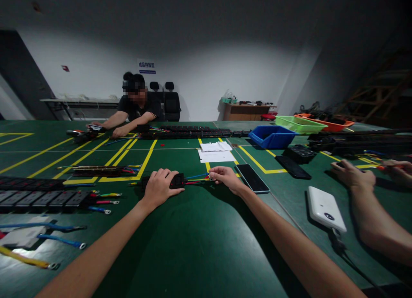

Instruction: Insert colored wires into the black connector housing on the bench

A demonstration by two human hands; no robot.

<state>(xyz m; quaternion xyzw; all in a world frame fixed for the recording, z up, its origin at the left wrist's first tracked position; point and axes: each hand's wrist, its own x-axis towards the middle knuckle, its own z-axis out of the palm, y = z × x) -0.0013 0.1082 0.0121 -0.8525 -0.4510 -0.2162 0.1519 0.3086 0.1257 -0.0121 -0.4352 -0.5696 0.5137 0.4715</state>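
My left hand [159,187] lies over a black socket module [177,181] on the green table, its fingers curled around the body. Blue, yellow and red wires [196,180] come out of the module's right end. At their tips my right hand [225,177] is closed in a pinch on the wire ends, where a small metal terminal partly shows. Left of my arm lie black socket strips [48,199] with ring-terminal wires. A bundle of brass-coloured bars with wires [99,171] rests beyond them.
A phone [252,177], papers [216,152], a blue bin [272,137] and a white power bank [325,208] with a cable are on the table. Another person's hands [354,175] work at the right; a co-worker [138,100] leans over the far left side.
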